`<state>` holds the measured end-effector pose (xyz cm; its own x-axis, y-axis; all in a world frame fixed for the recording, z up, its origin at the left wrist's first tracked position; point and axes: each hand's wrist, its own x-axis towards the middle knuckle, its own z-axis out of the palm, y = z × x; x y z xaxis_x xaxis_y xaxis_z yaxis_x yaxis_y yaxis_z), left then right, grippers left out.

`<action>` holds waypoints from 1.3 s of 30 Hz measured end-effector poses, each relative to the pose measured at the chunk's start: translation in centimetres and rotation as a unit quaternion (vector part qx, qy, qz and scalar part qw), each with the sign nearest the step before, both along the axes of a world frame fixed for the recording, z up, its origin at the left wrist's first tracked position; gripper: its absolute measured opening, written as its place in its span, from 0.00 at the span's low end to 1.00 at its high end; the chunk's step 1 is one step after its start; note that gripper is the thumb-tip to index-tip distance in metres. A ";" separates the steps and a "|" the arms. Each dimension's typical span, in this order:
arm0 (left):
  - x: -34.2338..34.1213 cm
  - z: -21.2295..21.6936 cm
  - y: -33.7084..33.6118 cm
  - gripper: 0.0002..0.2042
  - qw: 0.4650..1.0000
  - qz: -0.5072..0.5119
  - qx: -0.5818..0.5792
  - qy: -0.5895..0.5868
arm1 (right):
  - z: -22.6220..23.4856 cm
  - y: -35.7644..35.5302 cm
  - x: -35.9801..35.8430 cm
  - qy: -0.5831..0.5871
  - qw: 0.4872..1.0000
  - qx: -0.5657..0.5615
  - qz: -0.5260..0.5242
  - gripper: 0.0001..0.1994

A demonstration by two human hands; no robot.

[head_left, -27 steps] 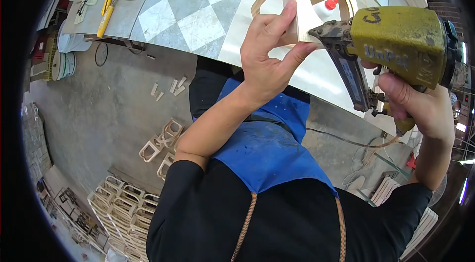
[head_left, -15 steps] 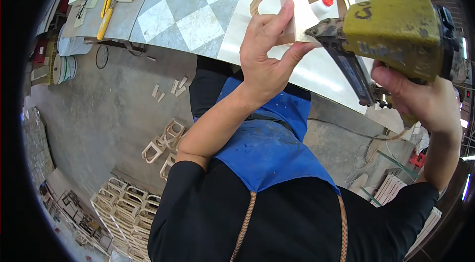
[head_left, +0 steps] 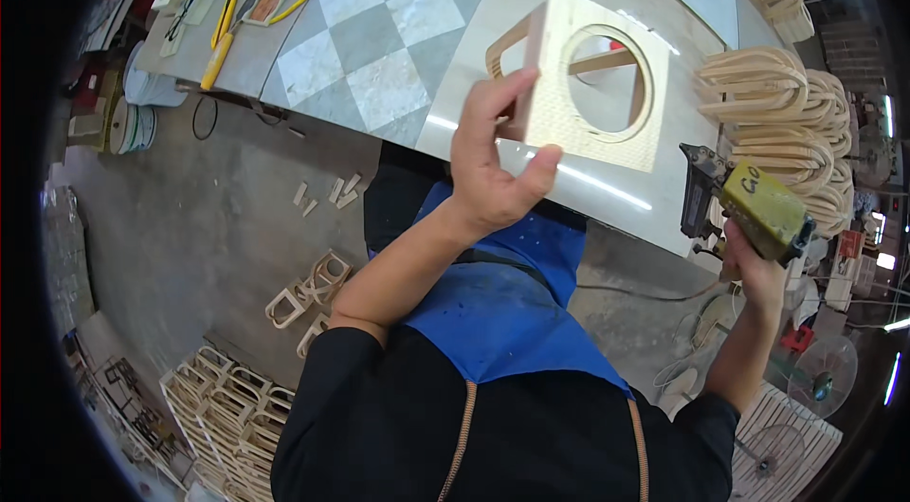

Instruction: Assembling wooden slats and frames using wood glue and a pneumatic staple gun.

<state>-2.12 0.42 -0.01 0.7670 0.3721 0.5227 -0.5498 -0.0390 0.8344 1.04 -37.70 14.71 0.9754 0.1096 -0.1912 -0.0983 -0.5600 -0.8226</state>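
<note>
The wooden box frame (head_left: 578,85), pinched in the left hand (head_left: 493,161) above the worktable (head_left: 379,37), now stands clear: the right hand (head_left: 754,265) has pulled its yellow nail gun (head_left: 758,208) away, so the fastening looks done.

The nail gun's handle (head_left: 735,260) hides inside the right hand (head_left: 754,265).

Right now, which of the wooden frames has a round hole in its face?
The one the left hand grips above the tabletop: a square wooden frame with a circular cutout. The frames on the floor have rectangular openings.
</note>
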 end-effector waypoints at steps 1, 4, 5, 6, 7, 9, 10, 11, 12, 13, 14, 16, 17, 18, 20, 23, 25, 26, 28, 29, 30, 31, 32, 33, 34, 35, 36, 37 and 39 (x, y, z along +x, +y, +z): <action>0.0 0.0 -0.1 0.35 1.000 0.002 -0.021 0.010 | -0.8 0.0 -0.3 -0.031 0.999 0.009 0.008 0.17; 0.0 0.8 0.0 0.38 0.995 -0.014 -0.081 0.059 | -2.7 0.4 0.2 -0.094 0.989 -0.095 0.069 0.20; 0.1 0.7 0.1 0.38 0.995 -0.020 -0.075 0.057 | -3.8 0.5 0.7 -0.096 0.989 -0.090 0.062 0.20; 0.4 0.7 0.2 0.37 0.995 -0.032 -0.091 0.018 | -5.1 0.5 1.3 -0.102 0.979 -0.156 0.078 0.20; 0.7 0.6 0.2 0.37 0.993 -0.044 -0.107 -0.021 | -6.5 0.3 1.7 -0.107 0.965 -0.220 0.095 0.21; 0.7 0.5 0.3 0.37 0.995 -0.040 -0.091 -0.015 | -9.1 -0.1 2.3 -0.098 0.954 -0.267 0.090 0.22; 0.5 0.5 0.3 0.37 0.996 -0.028 -0.082 -0.006 | -10.4 -0.2 2.7 -0.085 0.940 -0.318 0.094 0.23; 0.4 0.5 0.3 0.38 0.997 -0.016 -0.072 0.003 | -11.6 -0.2 3.1 -0.072 0.922 -0.368 0.097 0.24; 0.5 0.4 0.3 0.38 0.998 -0.004 -0.062 0.012 | -12.5 -0.3 3.4 -0.058 0.902 -0.417 0.100 0.25; 0.6 0.0 0.4 0.38 0.998 0.000 -0.054 0.012 | -13.2 -0.1 3.7 -0.060 0.905 -0.409 0.103 0.25; 0.7 -0.5 0.5 0.38 0.999 0.009 -0.052 0.008 | -13.9 0.1 4.0 -0.077 0.905 -0.408 0.096 0.26; 0.9 -1.3 0.9 0.39 0.999 0.028 -0.046 0.004 | -15.1 0.7 4.6 -0.109 0.905 -0.404 0.082 0.28; 0.9 -1.6 1.1 0.40 0.998 0.037 -0.042 0.002 | -15.8 1.0 5.0 -0.124 0.904 -0.402 0.076 0.29; 0.9 -1.6 1.0 0.40 0.998 0.045 -0.034 0.004 | -16.6 1.2 5.3 -0.125 0.907 -0.393 0.083 0.29; 0.9 -1.6 0.5 0.40 0.999 0.026 -0.033 0.019 | -18.0 1.4 5.9 -0.166 0.909 -0.374 0.077 0.31; 1.1 -1.7 -0.4 0.41 0.998 0.002 -0.041 0.039 | -20.1 1.7 6.7 -0.212 0.908 -0.352 0.081 0.34; 1.2 -1.7 -1.0 0.42 0.997 -0.002 -0.056 0.048 | -21.7 1.5 6.7 -0.259 0.913 -0.301 0.088 0.35; 1.2 -1.8 -1.3 0.42 0.997 0.000 -0.064 0.050 | -22.3 1.4 6.7 -0.284 0.914 -0.275 0.094 0.35; 1.2 -1.1 -1.8 0.43 0.997 0.009 -0.075 0.027 | -22.6 1.4 6.7 -0.298 0.916 -0.241 0.116 0.36; 1.3 -0.2 -2.0 0.43 0.997 0.014 -0.075 0.003 | -22.4 1.6 6.2 -0.287 0.919 -0.238 0.127 0.36; 1.3 -0.1 -2.2 0.43 0.996 0.045 -0.080 -0.004 | -22.7 1.6 5.8 -0.297 0.912 -0.234 0.156 0.36; 1.2 -0.2 -2.3 0.44 0.996 0.042 -0.073 0.007 | -23.4 1.8 5.2 -0.342 0.899 -0.247 0.119 0.35; 0.9 -0.1 -2.4 0.44 0.997 0.045 -0.065 0.018 | -24.1 2.0 4.7 -0.387 0.883 -0.253 0.085 0.33; 0.6 0.5 -2.9 0.45 0.993 0.045 -0.085 0.066 | -24.8 2.5 4.1 -0.440 0.861 -0.243 0.073 0.31; 0.7 -0.8 -3.1 0.44 0.993 0.041 -0.092 0.053 | -25.3 2.9 3.4 -0.489 0.840 -0.226 0.062 0.29; 1.0 -0.7 -3.2 0.43 0.995 0.036 -0.080 0.056 | -25.3 2.9 2.9 -0.495 0.839 -0.204 0.100 0.29; 1.2 -0.5 -3.2 0.43 0.995 0.034 -0.069 0.060 | -25.3 2.8 2.8 -0.515 0.825 -0.192 0.129 0.25; 1.0 -0.1 -3.5 0.42 0.988 0.009 -0.099 0.115 | -25.2 2.2 2.6 -0.530 0.814 -0.182 0.152 0.22; 1.5 -0.5 -3.8 0.40 0.993 0.039 -0.067 0.091 | -25.5 1.2 2.8 -0.525 0.814 -0.154 0.196 0.20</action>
<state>-0.57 -3.34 -0.52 0.8099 0.4917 0.3197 -0.3889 0.0422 0.9203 3.81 -36.48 -10.81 0.5200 0.5569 0.6477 0.8045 -0.5741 -0.1524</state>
